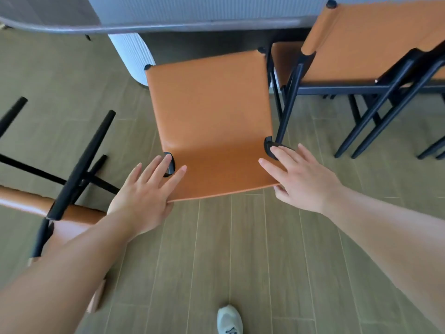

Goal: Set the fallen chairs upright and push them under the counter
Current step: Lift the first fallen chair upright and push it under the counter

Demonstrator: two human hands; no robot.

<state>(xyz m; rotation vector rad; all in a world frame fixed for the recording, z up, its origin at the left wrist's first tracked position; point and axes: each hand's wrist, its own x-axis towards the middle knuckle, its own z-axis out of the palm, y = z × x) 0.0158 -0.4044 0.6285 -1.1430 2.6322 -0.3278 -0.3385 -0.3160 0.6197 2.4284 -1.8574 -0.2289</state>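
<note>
An orange leather chair point(209, 116) with a black frame stands upright in the middle, its seat facing the counter point(168, 26). My left hand point(147, 189) lies flat on the near left corner of its backrest, fingers spread. My right hand point(298, 174) rests on the near right corner, thumb under the edge, fingers apart. A second orange chair point(72, 169) lies fallen at the left, black legs pointing up and away. A third orange chair point(366, 44) stands upright at the right, close to the counter.
The counter's white ribbed base point(134, 56) stands just left of the middle chair. The right chair's black legs point(375, 121) spread over the wood-look floor. My white shoe point(228, 320) shows at the bottom edge.
</note>
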